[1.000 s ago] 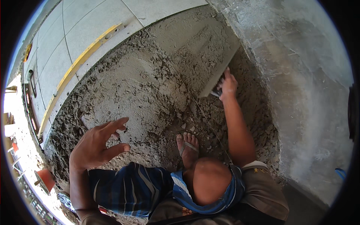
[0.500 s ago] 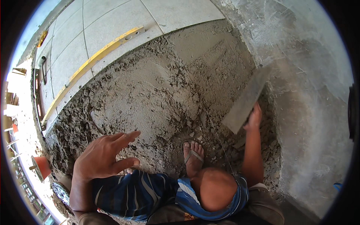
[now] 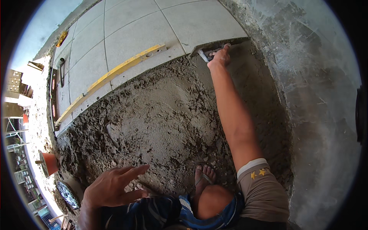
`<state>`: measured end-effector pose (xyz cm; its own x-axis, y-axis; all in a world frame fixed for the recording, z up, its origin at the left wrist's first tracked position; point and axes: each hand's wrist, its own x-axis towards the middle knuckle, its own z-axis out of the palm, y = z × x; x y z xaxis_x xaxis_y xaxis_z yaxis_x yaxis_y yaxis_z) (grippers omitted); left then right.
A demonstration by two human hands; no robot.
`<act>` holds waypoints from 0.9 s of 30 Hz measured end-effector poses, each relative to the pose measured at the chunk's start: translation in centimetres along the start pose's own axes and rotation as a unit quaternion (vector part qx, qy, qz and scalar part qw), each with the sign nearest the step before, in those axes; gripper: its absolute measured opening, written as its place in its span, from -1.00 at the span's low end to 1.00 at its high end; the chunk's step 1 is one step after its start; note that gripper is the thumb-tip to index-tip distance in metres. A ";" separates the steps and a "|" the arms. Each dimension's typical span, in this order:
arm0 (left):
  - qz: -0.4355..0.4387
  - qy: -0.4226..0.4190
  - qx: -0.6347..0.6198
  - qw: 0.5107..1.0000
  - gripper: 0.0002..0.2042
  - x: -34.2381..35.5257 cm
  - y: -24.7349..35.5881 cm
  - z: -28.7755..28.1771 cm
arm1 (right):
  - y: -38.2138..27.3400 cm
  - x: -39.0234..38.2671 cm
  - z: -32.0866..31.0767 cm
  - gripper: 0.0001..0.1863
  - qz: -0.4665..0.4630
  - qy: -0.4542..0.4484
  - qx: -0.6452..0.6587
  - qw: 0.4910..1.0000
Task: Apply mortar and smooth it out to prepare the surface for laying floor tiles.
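Note:
My right hand (image 3: 221,57) is stretched far forward, wrapped round the handle of a plastering trowel (image 3: 197,51). The trowel's long blade lies along the border between the wet mortar bed (image 3: 153,119) and the pale floor tiles (image 3: 134,30). Beneath that arm the mortar is smoother; to the left and nearer to me it is rough and lumpy. My left hand (image 3: 115,186) hovers over my left knee, fingers stretched out and apart, holding nothing.
A yellow spirit level (image 3: 119,69) rests on the tiles near their edge. A concrete wall (image 3: 326,115) rises on the right. An orange bucket-like container (image 3: 50,164) lies at the left edge. A thin string (image 3: 227,149) runs across the mortar. My sandalled foot (image 3: 205,177) stands in it.
My right hand has carried the trowel forward and leftward, from beside the wall to the tile edge. My left hand stays open, a little lower in view. The whole view has shifted slightly.

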<state>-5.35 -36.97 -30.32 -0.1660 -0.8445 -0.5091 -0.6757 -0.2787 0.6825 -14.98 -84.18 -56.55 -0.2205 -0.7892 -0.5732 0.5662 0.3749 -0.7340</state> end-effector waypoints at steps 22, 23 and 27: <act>0.085 -0.028 0.016 0.996 -0.26 -1.5 -0.9 0.6 | -1.1 -2.8 -16.0 -0.46 -0.095 0.025 -0.096 0.990; 0.108 -0.006 0.050 0.993 -0.26 -1.5 -0.4 0.4 | -1.5 -3.2 -17.4 -0.46 -0.097 0.020 -0.094 0.991; 0.166 0.017 0.104 0.980 -0.26 -2.0 0.9 0.6 | -3.9 -4.9 -23.9 -0.48 -0.111 0.055 -0.135 0.983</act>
<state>-6.08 -35.26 -29.01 -0.3806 -0.8886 -0.2561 -0.7205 0.1113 0.6845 -35.13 -70.17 -59.61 -0.4077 -0.8146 -0.4126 0.2664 0.3261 -0.9070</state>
